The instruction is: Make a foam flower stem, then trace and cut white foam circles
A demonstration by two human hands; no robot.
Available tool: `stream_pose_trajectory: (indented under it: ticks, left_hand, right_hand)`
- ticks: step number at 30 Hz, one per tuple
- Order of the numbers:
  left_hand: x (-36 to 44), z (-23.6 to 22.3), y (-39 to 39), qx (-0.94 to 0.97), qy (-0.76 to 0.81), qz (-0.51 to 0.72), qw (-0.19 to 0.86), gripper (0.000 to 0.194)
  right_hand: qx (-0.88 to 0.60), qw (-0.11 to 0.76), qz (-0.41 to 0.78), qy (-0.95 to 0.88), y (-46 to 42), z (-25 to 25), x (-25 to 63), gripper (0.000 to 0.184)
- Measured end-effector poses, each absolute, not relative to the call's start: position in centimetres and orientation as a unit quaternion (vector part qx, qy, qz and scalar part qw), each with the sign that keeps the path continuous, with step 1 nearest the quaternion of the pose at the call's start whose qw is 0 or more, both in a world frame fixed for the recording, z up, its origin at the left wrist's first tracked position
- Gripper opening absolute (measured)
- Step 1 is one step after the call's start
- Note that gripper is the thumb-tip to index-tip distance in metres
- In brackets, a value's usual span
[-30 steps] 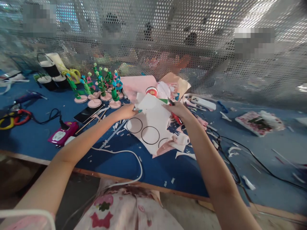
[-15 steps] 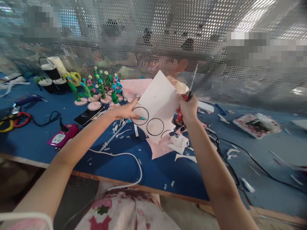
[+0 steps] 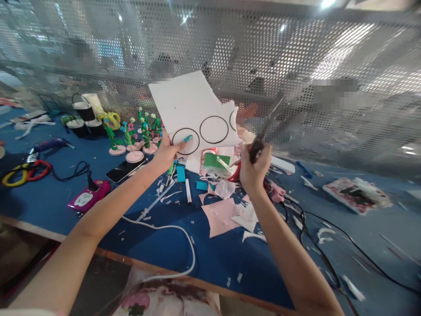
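My left hand (image 3: 168, 152) grips the lower left corner of a white sheet of paper (image 3: 189, 98), with the thumb lying across one drawn circle. Black outlined circles run along the sheet's lower edge, and its right edge is cut ragged. In my right hand (image 3: 255, 169) is a pair of scissors (image 3: 269, 120), blades pointing up and away to the right of the paper. Part of a red handle shows below the fingers. Under the sheet lie a green piece (image 3: 217, 161), a pink paper scrap (image 3: 219, 215) and white scraps.
Several small paper flowers on pink round bases (image 3: 134, 156) stand at the left, near a phone (image 3: 123, 170) and a magenta power socket (image 3: 88, 194). Yellow-and-red-handled scissors (image 3: 28, 172) lie far left. A white cable (image 3: 179, 227) loops at the front; perforated metal (image 3: 230, 44) rises behind.
The paper has turned and risen to the left, so its cut edge now faces right. The scissors have tipped to the right. More scraps show beneath the sheet.
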State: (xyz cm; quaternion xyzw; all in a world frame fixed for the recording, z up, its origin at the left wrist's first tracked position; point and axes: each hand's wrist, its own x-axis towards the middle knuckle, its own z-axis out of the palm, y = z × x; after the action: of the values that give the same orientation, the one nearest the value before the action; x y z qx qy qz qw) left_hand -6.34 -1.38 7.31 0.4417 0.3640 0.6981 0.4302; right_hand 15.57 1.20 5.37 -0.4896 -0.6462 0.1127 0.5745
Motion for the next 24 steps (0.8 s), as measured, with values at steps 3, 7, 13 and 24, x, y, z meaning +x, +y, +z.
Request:
stream_pose_trajectory:
  ticks: [3,7,13,24]
  left_hand:
    - [-6.1,7.4,-1.5,0.375,0.367,0.717,0.459,0.075]
    - [-5.8,7.8,-2.0,0.345,0.333,0.73,0.487,0.07]
    - [-5.0,8.2,-3.1,0.321,0.315,0.722,0.526,0.071]
    - [-3.8,8.4,-3.9,0.322,0.33,0.694,0.552,0.076]
  right_hand:
    - [-0.447,0.596,0.124,-0.655,-0.2,4.6,13.9,0.025]
    - [-0.441,0.551,0.07,-0.705,-0.5,3.0,13.0,0.022]
    - [-0.438,0.525,0.033,-0.729,-0.4,2.0,12.5,0.023]
    - [-0.44,0.488,0.01,-0.754,0.3,1.2,12.6,0.015]
